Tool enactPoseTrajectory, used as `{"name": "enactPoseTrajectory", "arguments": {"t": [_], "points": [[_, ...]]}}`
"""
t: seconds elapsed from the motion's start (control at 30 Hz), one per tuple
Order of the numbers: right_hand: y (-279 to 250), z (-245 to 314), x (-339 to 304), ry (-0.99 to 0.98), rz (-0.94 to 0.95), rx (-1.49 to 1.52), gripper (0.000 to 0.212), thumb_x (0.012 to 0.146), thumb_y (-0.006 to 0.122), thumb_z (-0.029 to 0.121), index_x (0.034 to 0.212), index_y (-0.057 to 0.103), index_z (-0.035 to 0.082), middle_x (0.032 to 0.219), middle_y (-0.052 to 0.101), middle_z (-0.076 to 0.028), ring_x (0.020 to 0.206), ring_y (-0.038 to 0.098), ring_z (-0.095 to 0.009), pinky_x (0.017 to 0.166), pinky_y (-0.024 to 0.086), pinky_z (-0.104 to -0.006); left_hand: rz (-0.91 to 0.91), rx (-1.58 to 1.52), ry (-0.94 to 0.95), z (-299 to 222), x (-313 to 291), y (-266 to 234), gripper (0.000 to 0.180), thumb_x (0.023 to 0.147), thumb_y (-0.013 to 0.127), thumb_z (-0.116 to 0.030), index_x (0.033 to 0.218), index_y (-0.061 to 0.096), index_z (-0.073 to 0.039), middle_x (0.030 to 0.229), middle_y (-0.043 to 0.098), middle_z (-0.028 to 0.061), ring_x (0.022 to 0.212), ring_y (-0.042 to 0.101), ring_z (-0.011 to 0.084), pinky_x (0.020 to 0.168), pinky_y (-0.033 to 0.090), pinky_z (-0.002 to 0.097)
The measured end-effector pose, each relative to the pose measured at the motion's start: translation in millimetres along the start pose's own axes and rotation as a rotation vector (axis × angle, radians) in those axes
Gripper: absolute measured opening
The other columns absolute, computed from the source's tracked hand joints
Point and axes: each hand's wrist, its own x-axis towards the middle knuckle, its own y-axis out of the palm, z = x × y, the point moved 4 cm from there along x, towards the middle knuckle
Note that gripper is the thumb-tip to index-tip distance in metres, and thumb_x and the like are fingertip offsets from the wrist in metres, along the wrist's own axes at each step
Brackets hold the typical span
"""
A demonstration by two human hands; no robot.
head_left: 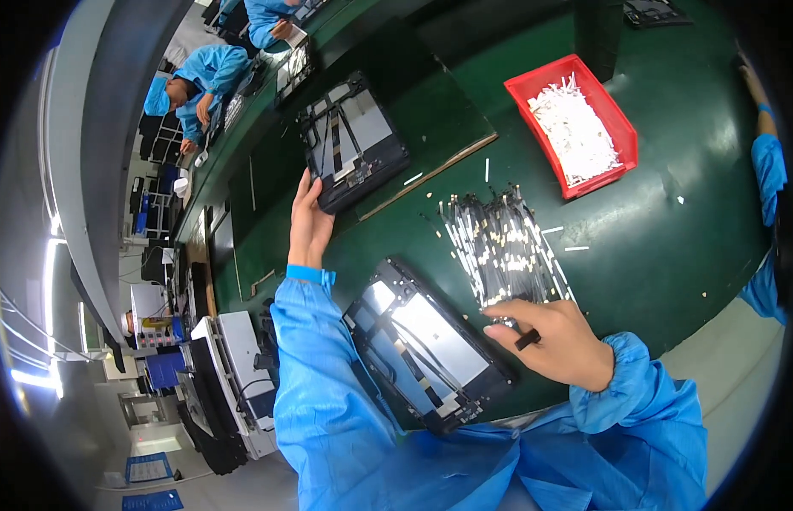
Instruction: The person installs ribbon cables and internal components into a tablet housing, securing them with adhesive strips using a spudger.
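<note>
Two hands, two open devices on a green counter (669,213)

Left hand (310,223), fingers flat, touches the far dark device (354,140); the near device (422,345) lies between the arms; right hand (554,336), fingers curled, picks at the strip pile (503,247) beside a red bin (622,136).

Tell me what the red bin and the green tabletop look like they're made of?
The red bin looks like moulded plastic: uniform bright colour, thick rounded rim, slight sheen. The green tabletop seems a smooth rubbery or vinyl mat, judging by its soft glare patches, though the exact material can't be told.
</note>
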Motion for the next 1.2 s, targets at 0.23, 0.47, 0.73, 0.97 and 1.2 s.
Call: {"name": "enactPoseTrajectory", "arguments": {"t": [0.23,0.47,0.73,0.97,1.2], "points": [[-1.8,-9.6,7.7,-0.06,-0.236,-0.448,0.017,0.078,0.065,0.01,0.091,0.056,0.004,0.065,0.06,-0.015,0.058,0.059,-0.033,0.052,0.045,-0.0427,-0.156,0.466,0.339,-7.5,1.1,-7.2,0.053,0.093,0.053,-0.021,0.138,0.033,0.0,0.139,0.038,0.0157,0.13,0.034,0.0225,0.108,0.023,0.0311],[-3.3,-28.3,8.9,0.177,-0.135,-0.676,0.017,0.079,0.063,0.013,0.084,0.05,0.003,0.063,0.058,-0.019,0.062,0.058,-0.037,0.055,0.043,-0.0462,0.028,0.37,0.204,-62.9,-125.4,11.9,0.044,0.094,0.049,-0.026,0.131,0.045,-0.003,0.133,0.047,0.0112,0.125,0.042,0.0225,0.104,0.03,0.0328],[-9.0,-19.2,12.4,0.184,-0.193,-0.422,0.015,0.08,0.062,0.007,0.075,0.056,-0.006,0.062,0.056,-0.021,0.053,0.054,-0.031,0.051,0.04,-0.0359,0.279,0.339,0.023,-10.1,-297.5,-2.8,0.03,0.093,0.05,-0.016,0.115,0.057,0.003,0.118,0.056,0.0145,0.113,0.05,0.0228,0.099,0.036,0.035],[-14.9,12.8,1.2,0.169,-0.27,-0.688,0.023,0.083,0.064,0.011,0.072,0.054,-0.007,0.054,0.049,-0.013,0.046,0.047,-0.017,0.047,0.033,-0.0333,0.015,0.163,0.117,41.1,-354.2,-3.8,0.024,0.088,0.052,0.0,0.111,0.058,0.004,0.123,0.05,0.0172,0.118,0.046,0.0239,0.101,0.033,0.0333],[-9.0,21.1,-21.5,0.351,-0.075,-0.152,0.015,0.086,0.062,0.009,0.075,0.058,-0.002,0.058,0.053,-0.001,0.051,0.048,-0.005,0.049,0.036,-0.0206,-0.248,0.089,-0.056,84.4,-390.6,-12.2,0.04,0.09,0.053,-0.005,0.129,0.046,-0.003,0.142,0.028,0.0094,0.13,0.033,0.0187,0.104,0.029,0.031]]}}
